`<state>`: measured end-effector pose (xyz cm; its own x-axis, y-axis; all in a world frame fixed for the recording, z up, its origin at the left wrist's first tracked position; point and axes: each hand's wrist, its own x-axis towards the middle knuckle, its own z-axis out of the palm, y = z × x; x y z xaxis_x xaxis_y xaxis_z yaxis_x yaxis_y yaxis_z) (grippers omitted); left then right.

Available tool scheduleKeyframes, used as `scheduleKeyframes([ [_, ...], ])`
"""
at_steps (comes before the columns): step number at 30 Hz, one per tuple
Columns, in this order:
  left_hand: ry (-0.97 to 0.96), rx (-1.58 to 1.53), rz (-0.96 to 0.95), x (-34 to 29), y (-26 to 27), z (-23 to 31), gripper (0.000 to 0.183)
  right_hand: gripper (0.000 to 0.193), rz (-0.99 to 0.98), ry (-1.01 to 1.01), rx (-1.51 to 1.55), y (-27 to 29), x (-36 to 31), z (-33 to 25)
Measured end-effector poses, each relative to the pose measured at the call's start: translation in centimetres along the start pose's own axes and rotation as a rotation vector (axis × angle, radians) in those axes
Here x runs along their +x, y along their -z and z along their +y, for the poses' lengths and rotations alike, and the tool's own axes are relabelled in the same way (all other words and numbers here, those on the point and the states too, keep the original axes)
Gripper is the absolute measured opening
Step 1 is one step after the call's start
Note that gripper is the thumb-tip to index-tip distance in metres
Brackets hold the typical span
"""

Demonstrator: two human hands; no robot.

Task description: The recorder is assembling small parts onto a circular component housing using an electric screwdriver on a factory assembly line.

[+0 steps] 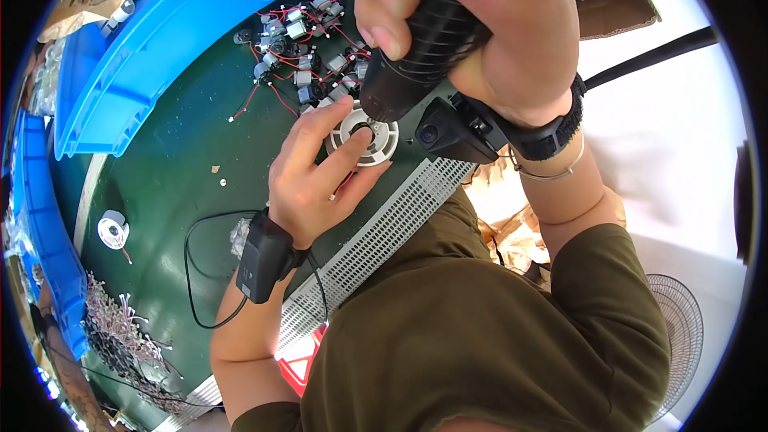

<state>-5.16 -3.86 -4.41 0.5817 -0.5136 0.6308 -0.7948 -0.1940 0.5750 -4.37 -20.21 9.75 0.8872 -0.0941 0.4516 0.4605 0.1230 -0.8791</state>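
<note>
My right hand [516,12] is wrapped round a black electric screwdriver [416,52], whose nose points down. That nose meets a white round plastic housing [387,144] with a slotted rim, hiding the bit's tip. Resting on the housing, my left hand [308,168] steadies it: one finger presses near its centre, others grip the rim. A short red wire [346,181] shows under those fingers. Just beyond lies a heap of small grey motors [300,78] with red and black leads. Another white round part [113,230] with a red lead sits alone at the left.
Blue plastic bins [184,20] line the far and left sides of the green work surface [172,168]. Bundled wires [128,336] lie at the lower left. A white perforated strip [376,236] edges the near side. A cardboard box [616,0] and a fan [676,336] are at right.
</note>
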Motion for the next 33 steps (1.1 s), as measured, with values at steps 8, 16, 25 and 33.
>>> scheduleKeyframes([
  [8, -0.034, 0.015, 0.037, 0.2, -0.2, 0.2, 0.037, 0.037, -0.108, 0.189, -0.180, -0.2, -0.6, 0.3],
  [16, 0.203, 0.371, 0.275, 0.2, 8.6, 0.1, 0.027, 0.025, -0.230, 0.047, 0.601, 1.3, 3.5, -2.6],
  [25, 0.130, 1.226, 0.210, -0.5, 12.1, -4.0, 0.050, 0.021, 0.035, 0.146, -0.149, 0.8, 2.6, -0.4],
  [33, 0.423, 0.428, -0.016, 2.6, 6.5, -8.1, 0.027, 0.037, 0.187, 0.493, -0.230, 0.0, 3.0, 2.6],
])
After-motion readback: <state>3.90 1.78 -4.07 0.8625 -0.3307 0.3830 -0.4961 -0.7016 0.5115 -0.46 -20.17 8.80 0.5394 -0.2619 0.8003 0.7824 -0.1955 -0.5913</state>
